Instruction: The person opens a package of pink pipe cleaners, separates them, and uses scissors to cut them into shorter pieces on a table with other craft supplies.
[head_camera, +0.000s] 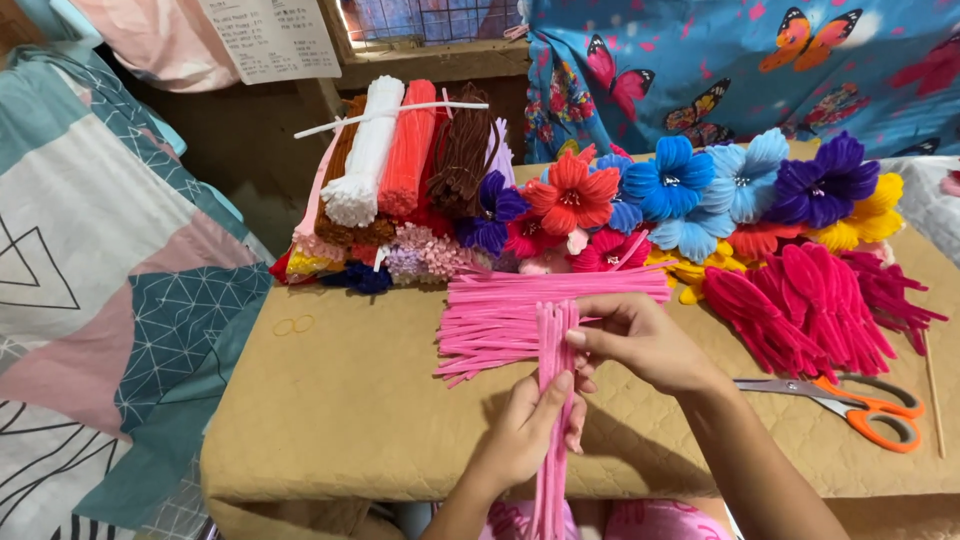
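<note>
Both hands grip one small bundle of pink pipe cleaners that stands roughly upright over the near edge of the tabletop. Lower down, the left hand wraps around the bundle, its fingers curled shut on the stems with the thumb pressed against the front. Higher up, the right hand pinches the same bundle between thumb and fingertips, so its grip is also clamped on the pink stems. From there the bundle's lower end hangs down past the tabletop's front edge toward the person's lap, while its upper end reaches the pile of loose pink pipe cleaners lying flat and crosswise just behind the hands. Behind that pile, against the back, leans a stack of bundled pipe cleaners in white, orange-red, brown and other colours. To the right of the stack sits a row of finished pipe-cleaner flowers in red, blue, light blue, purple and yellow. In front of those flowers lies a heap of magenta looped petal pieces. Orange-handled scissors rest on the tabletop just right of the right forearm, well apart from the bundle. Two thin rings lie on the tabletop to the left.
</note>
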